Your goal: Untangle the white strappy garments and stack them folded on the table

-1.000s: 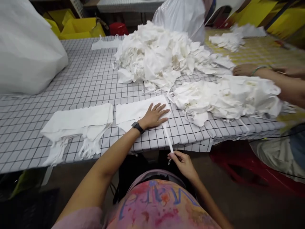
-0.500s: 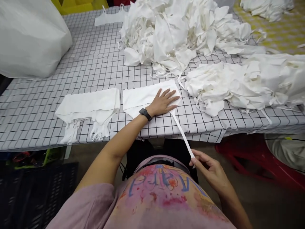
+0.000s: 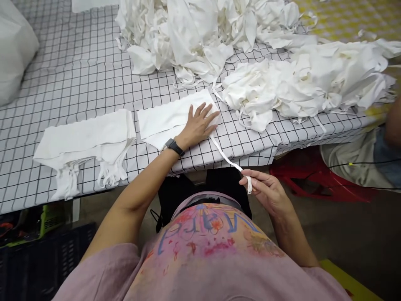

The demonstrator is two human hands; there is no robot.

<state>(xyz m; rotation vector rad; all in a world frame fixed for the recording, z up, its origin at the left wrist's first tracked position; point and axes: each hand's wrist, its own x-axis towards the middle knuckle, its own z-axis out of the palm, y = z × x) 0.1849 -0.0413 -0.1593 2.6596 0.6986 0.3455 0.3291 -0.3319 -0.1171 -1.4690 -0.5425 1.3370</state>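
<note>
My left hand [image 3: 198,124], a dark watch on its wrist, lies flat with fingers spread on a white cloth piece [image 3: 163,119] spread on the checked table [image 3: 78,75]. A white strap [image 3: 226,157] runs from that piece off the table's front edge. My right hand [image 3: 266,191] pinches the strap's free end below the table edge, pulling it fairly straight. A neat stack of similar white pieces [image 3: 86,138] lies just left of the flat piece, straps hanging toward me.
A big loose heap of white cloth pieces [image 3: 200,33] fills the table's back, a second heap [image 3: 307,83] sits at right. A white sack [image 3: 14,54] is at far left. A red stool [image 3: 313,179] and another person's arm [image 3: 393,125] are at right.
The view has tilted down and shifted. My right hand has drawn the strap's end out to the right and slightly up. My left hand stays pressed on the flat piece.
</note>
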